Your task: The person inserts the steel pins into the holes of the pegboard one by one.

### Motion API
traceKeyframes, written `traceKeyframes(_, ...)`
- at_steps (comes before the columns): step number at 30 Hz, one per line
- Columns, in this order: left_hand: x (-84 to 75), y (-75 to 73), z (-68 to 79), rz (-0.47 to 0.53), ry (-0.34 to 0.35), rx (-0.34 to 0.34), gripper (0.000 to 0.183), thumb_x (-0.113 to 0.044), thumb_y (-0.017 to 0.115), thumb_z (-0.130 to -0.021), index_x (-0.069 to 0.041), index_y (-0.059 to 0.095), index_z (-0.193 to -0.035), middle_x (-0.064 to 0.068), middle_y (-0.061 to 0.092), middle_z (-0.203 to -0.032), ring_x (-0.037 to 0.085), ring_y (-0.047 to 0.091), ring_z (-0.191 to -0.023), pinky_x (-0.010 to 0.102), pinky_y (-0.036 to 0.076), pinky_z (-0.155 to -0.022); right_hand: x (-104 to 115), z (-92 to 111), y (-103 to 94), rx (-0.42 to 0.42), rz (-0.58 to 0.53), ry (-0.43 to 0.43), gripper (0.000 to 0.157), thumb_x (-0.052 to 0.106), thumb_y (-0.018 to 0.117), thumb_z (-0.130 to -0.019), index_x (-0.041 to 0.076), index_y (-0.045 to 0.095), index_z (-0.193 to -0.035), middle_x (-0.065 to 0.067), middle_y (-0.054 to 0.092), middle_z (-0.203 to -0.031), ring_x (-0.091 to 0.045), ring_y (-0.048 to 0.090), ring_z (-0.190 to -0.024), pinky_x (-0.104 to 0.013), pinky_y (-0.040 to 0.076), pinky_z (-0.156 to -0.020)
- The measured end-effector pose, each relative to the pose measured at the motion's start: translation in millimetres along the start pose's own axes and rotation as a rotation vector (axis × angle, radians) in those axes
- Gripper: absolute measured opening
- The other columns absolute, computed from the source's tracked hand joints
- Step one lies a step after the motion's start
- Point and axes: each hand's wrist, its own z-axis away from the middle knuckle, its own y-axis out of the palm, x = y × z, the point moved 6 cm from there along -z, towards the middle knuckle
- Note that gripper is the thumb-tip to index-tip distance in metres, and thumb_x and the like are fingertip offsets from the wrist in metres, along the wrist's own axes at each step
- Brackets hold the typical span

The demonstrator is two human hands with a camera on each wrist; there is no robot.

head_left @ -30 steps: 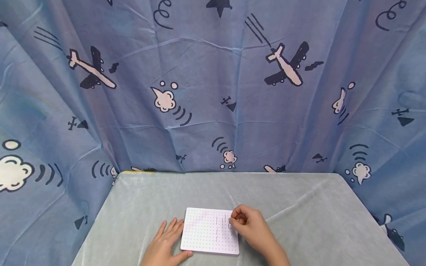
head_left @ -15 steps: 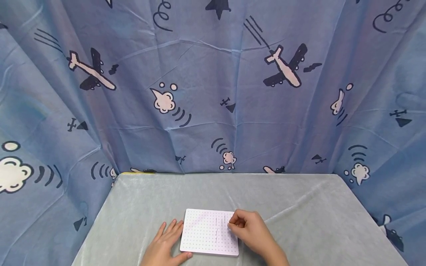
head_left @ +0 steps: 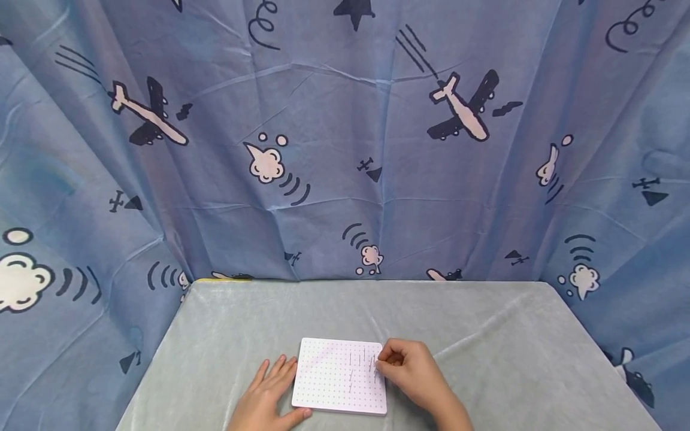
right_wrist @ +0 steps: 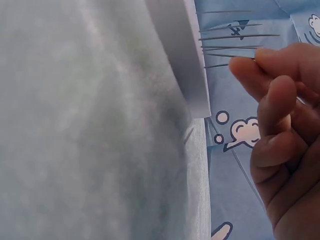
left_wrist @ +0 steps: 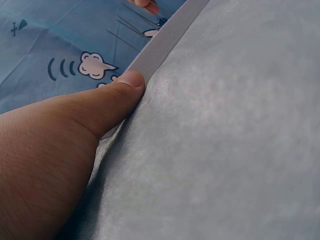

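A white board (head_left: pixel 323 374) with a grid of small holes lies on the table; in the right wrist view its side (right_wrist: pixel 175 45) shows. Several thin metal pins (right_wrist: pixel 240 36) stand upright from its right half. My left hand (head_left: pixel 265 395) rests at the board's left side with fingers spread and straight. Its thumb (left_wrist: pixel 122 87) presses against the board's near edge. My right hand (head_left: pixel 412 371) is over the right edge, thumb and index fingertips pinching a thin pin (right_wrist: pixel 216 66) near its top. The other fingers of the right hand (right_wrist: pixel 285 110) are curled in.
A grey cloth (head_left: pixel 485 335) covers the table around the board, with creases to the right. Behind and at both sides hangs a blue curtain (head_left: pixel 323 227) printed with airplanes and clouds. A short yellow strip (head_left: pixel 223 279) shows at the table's far left edge.
My right hand dips slightly toward the board, then shifts a little to the right, so pins left of its fingertips show more plainly. The left hand and the board stay in place.
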Motion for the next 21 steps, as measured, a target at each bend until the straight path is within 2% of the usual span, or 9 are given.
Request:
traceKeyframes(9, -0.4, 0.2, -0.7, 0.01, -0.016, 0.016, 0.099, -0.077, 0.07, -0.093, 0.003, 0.062, -0.151, 0.015, 0.063, -0.155, 0.041, 0.051, -0.15, 0.01, -0.012, -0.126, -1.0, -0.3, 3.2, 0.042, 0.022, -0.011, 0.02, 0.004, 0.086, -0.091, 0.018, 0.074, -0.083, 0.007, 0.068, -0.076, -0.008, 0.06, -0.065, -0.022, 0.054, -0.054)
traceKeyframes(21, -0.6, -0.2, -1.7, 0.013, -0.034, 0.032, 0.101, -0.079, 0.069, -0.092, 0.002, 0.062, -0.152, 0.014, 0.062, -0.156, 0.039, 0.05, -0.152, 0.01, -0.012, -0.126, 2.5, -0.1, 5.7, 0.044, 0.044, -0.084, 0.023, 0.004, 0.087, -0.091, 0.021, 0.073, -0.082, 0.011, 0.064, -0.071, -0.003, 0.054, -0.06, -0.02, 0.049, -0.051)
